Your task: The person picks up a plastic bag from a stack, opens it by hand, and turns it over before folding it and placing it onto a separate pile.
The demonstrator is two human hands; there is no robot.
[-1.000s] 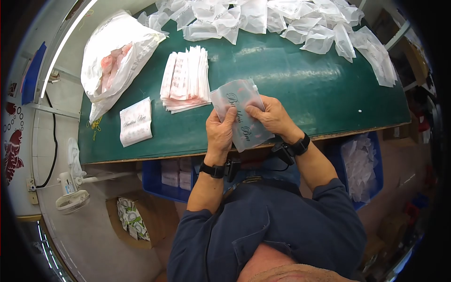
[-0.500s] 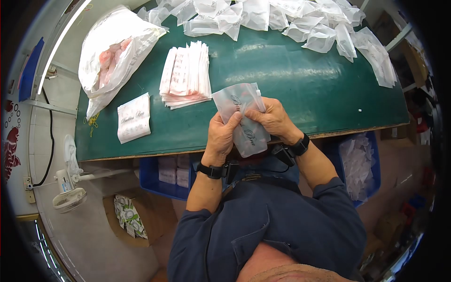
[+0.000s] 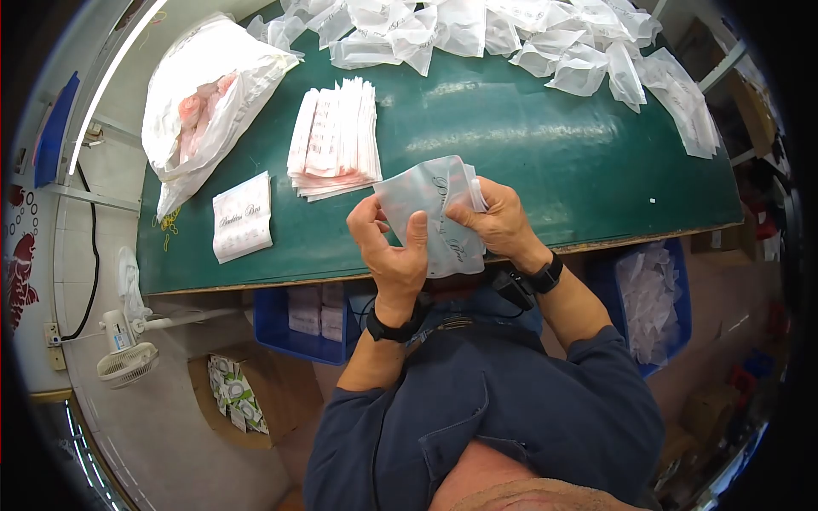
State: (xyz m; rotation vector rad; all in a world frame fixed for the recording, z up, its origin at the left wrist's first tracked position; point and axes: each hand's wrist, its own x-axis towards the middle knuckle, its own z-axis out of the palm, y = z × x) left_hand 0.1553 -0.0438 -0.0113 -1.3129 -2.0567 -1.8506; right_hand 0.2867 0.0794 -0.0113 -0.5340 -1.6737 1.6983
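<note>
A frosted plastic bag (image 3: pixel 417 192) with dark script lettering is held upright-tilted over the table's front edge, and a second layer shows behind it. My right hand (image 3: pixel 498 221) pinches its right side, thumb in front and fingers behind. At the left side is my left hand (image 3: pixel 392 247), its thumb raised apart from its fingers; whether the fingertips touch the bag's back is hidden. Left of the hands lies a stack of folded printed sheets or packets (image 3: pixel 335 140), white with pink. One similar packet (image 3: pixel 242 217) lies alone nearer the front edge.
A large white sack (image 3: pixel 264 77) holding pink items stands at the table's back left. Many frosted bags (image 3: pixel 460 30) lie heaped along the far edge of the green table (image 3: pixel 528 162). Below are two blue bins (image 3: pixel 298 345) and an open cardboard box (image 3: pixel 285 387); a fan (image 3: pixel 128 362) is at left.
My left hand has let go of the bag's front and moved slightly left, its thumb and fingers spreading. My right hand keeps its grip, and the bag has turned a little.
</note>
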